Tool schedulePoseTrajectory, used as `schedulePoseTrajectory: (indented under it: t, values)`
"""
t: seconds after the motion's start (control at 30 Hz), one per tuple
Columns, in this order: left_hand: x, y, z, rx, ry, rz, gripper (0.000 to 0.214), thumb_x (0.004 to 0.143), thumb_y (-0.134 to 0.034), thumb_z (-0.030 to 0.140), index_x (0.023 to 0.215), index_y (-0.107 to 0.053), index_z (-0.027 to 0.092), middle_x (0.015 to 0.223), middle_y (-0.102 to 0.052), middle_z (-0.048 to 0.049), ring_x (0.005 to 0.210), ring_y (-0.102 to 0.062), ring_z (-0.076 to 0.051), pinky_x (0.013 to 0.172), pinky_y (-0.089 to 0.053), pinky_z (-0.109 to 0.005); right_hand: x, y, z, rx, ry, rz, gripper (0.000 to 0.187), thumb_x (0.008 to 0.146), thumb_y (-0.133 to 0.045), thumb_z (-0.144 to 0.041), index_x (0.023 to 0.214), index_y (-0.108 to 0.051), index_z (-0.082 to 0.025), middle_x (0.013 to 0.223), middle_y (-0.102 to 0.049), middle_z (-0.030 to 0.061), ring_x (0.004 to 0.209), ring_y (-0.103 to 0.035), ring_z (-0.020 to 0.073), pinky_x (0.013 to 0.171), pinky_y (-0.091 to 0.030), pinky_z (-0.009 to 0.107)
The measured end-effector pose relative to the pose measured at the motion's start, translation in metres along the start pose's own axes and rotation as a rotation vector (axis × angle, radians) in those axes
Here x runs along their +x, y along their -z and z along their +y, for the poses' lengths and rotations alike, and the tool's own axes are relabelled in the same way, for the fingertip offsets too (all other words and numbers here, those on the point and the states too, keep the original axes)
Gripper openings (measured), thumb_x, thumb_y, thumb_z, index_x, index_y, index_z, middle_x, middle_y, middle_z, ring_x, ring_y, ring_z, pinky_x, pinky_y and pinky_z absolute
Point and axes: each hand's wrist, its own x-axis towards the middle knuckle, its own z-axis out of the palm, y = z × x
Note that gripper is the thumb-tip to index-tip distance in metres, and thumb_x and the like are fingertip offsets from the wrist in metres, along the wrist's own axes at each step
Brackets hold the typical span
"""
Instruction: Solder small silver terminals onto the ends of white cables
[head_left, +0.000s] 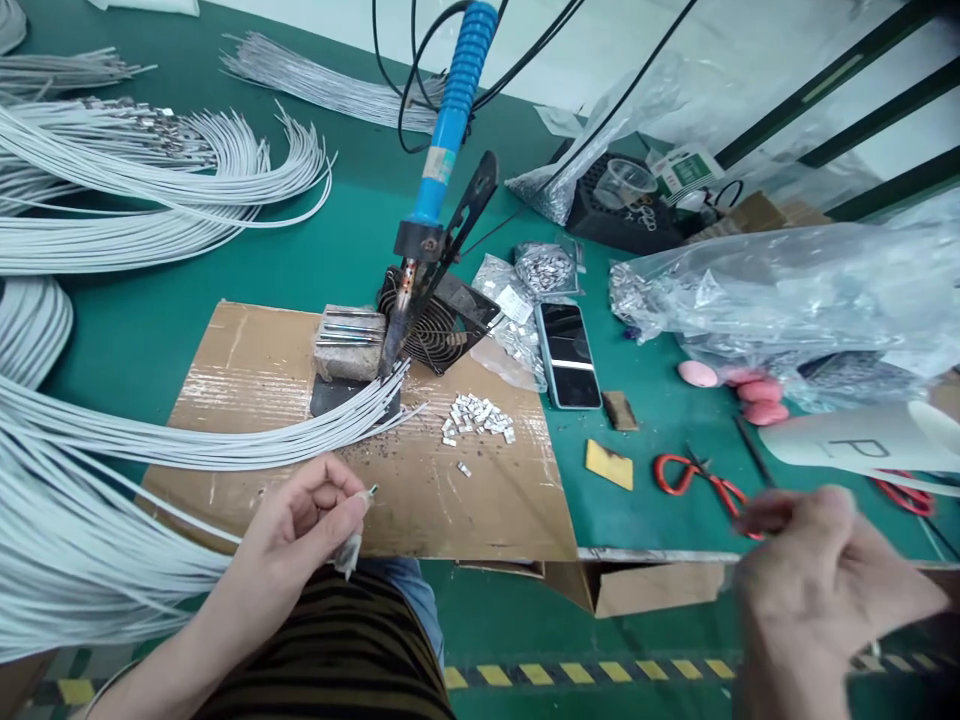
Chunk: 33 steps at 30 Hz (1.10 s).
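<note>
My left hand (304,525) is closed in a pinch on the tip of a white wire (358,520), held just over the near edge of a cardboard sheet (247,370). My right hand (825,580) is off to the right, blurred by motion, with its fingers curled; what it holds, if anything, is unclear. A blue-handled soldering iron (450,120) stands in its holder with the tip down by a grey block (349,342). A fan of white wires (225,440) runs across the cardboard to the iron. A small pile of metal terminals (478,417) lies on the cardboard.
Bundles of white wires (135,170) cover the green table at left. A small fan (442,325), a phone (568,355), red scissors (697,478), pink sponges (750,390), plastic bags of parts (787,290) and a white tube (855,435) lie to the right.
</note>
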Motion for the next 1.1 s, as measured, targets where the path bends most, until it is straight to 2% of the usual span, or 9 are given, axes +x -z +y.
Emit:
schedulePoseTrajectory:
  t: [0.03,0.07,0.1,0.17,0.27,0.37,0.47,0.87,1.1]
  values:
    - [0.0,0.0,0.0,0.009,0.004,0.003,0.036,0.091,-0.081,0.05,0.082,-0.065,0.019,0.063,-0.053,0.0069,0.055,-0.031,-0.008,0.05,-0.02,-0.022,-0.014,-0.012,-0.016,0.108,0.004,0.053,0.026,0.111,-0.058,-0.039,0.112,-0.072,-0.018,0.109,-0.075,0.0083,0.083,-0.072,0.0157,0.074,-0.062,0.03]
    - [0.0,0.0,0.0,0.017,0.009,0.003,0.035,0.092,-0.08,0.049,0.081,-0.065,0.019,0.063,-0.054,0.0066,0.055,-0.031,-0.008,0.05,-0.02,-0.022,-0.028,-0.025,-0.037,0.213,0.016,0.05,0.048,0.116,-0.038,-0.042,0.099,-0.073,-0.014,0.088,-0.073,0.0094,0.066,-0.068,0.0148,0.062,-0.059,0.029]
    - [0.0,0.0,0.001,0.022,0.013,0.0,0.035,0.092,-0.079,0.048,0.08,-0.066,0.018,0.063,-0.055,0.0061,0.055,-0.031,-0.008,0.05,-0.02,-0.022,-0.042,-0.039,-0.061,0.314,0.038,-0.005,0.059,0.116,-0.032,-0.046,0.088,-0.074,-0.015,0.077,-0.072,0.0087,0.059,-0.066,0.0158,0.058,-0.057,0.031]
    - [-0.001,0.0,0.002,0.025,0.021,-0.001,0.035,0.092,-0.08,0.048,0.079,-0.068,0.018,0.064,-0.057,0.005,0.055,-0.033,-0.008,0.05,-0.022,-0.022,-0.066,-0.063,-0.114,0.479,0.072,-0.133,0.048,0.112,-0.047,-0.041,0.083,-0.079,-0.019,0.069,-0.07,0.0055,0.061,-0.069,0.0189,0.059,-0.058,0.032]
    - [-0.002,0.001,0.003,0.015,0.021,0.015,0.038,0.089,-0.082,0.051,0.077,-0.069,0.018,0.064,-0.058,0.0043,0.057,-0.039,-0.009,0.052,-0.027,-0.022,-0.088,-0.083,-0.185,0.662,0.106,-0.309,0.017,0.099,-0.07,-0.031,0.095,-0.085,-0.024,0.077,-0.074,0.0026,0.058,-0.068,0.015,0.049,-0.053,0.025]
    - [-0.002,0.003,0.001,0.013,-0.002,0.015,0.039,0.089,-0.083,0.051,0.074,-0.067,0.018,0.063,-0.056,0.0053,0.058,-0.041,-0.009,0.054,-0.03,-0.021,-0.091,-0.088,-0.224,0.936,0.015,-0.468,0.018,0.092,-0.073,-0.017,0.097,-0.087,-0.027,0.081,-0.077,0.0021,0.065,-0.071,0.0137,0.054,-0.055,0.02]
    - [0.001,0.005,-0.003,0.029,-0.024,-0.015,0.035,0.092,-0.081,0.047,0.075,-0.067,0.019,0.062,-0.055,0.0064,0.059,-0.044,-0.009,0.056,-0.033,-0.02,-0.087,-0.087,-0.233,1.078,-0.052,-0.526,0.022,0.089,-0.075,-0.012,0.093,-0.089,-0.028,0.079,-0.079,0.0028,0.066,-0.071,0.013,0.057,-0.055,0.019]
    - [0.003,-0.001,0.001,0.038,0.002,0.053,0.031,0.083,-0.088,0.04,0.073,-0.067,0.019,0.063,-0.064,0.0042,0.062,-0.051,-0.012,0.06,-0.038,-0.023,-0.083,-0.084,-0.229,1.113,-0.063,-0.537,0.026,0.088,-0.076,-0.011,0.095,-0.091,-0.031,0.073,-0.078,0.0027,0.061,-0.066,0.0118,0.054,-0.05,0.019]
    - [-0.002,0.0,0.005,0.132,0.014,-0.008,0.035,0.085,-0.083,0.042,0.07,-0.063,0.018,0.062,-0.053,0.005,0.06,-0.04,-0.011,0.056,-0.03,-0.022,-0.075,-0.081,-0.226,1.19,-0.233,-0.715,0.012,0.074,-0.081,-0.014,0.069,-0.088,-0.022,0.058,-0.069,0.0019,0.052,-0.056,0.0101,0.047,-0.042,0.018]
